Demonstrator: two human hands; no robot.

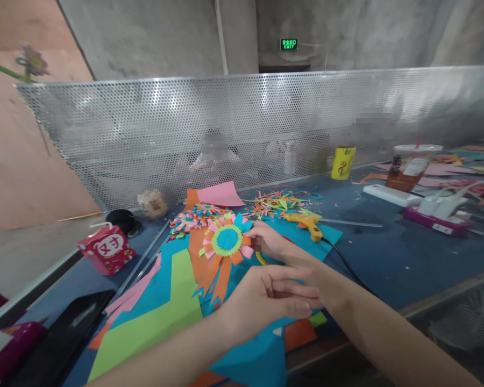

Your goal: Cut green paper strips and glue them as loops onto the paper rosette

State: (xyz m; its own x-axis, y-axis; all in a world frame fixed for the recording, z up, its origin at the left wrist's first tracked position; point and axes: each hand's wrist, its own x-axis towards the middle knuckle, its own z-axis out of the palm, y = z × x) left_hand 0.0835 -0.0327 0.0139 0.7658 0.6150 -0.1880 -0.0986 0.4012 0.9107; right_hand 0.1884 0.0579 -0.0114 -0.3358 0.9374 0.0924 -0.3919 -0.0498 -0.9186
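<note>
Paper rosette [227,240] sits immediately left of my right fingers [258,230], which pinch its rim, ribbon tails [224,277] running toward me above the counter [395,258]; left fingers [300,291], farther off, spread loosely, visibly empty.

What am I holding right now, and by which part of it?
Your right hand holds the paper rosette by the petals at its right edge. Your left hand shows nothing held.

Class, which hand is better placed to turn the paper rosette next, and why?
Probably the right hand: its fingers seem to hold the edge of the paper rosette. The left hand sits nearer the camera, its fingers pointing away from the rosette's round centre.
</note>
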